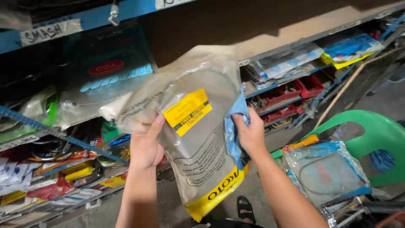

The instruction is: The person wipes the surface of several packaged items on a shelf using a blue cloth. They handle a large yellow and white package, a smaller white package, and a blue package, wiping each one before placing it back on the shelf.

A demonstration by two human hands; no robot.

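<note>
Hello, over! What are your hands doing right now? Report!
Left hand grips dusty clear packet with yellow label. Right hand presses blue cloth against packet's edge. Packed shelves behind, green chair to the right; nothing blocking.

Held clear pkg [198, 139], yellow label [187, 111], prob dusty

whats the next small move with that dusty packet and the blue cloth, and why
Probably draw the blue cloth in the right hand across the plastic packet. The left hand grips the packet's left edge, holding it up; its clear face looks grey with dust and the cloth sits only at its right edge.
</note>
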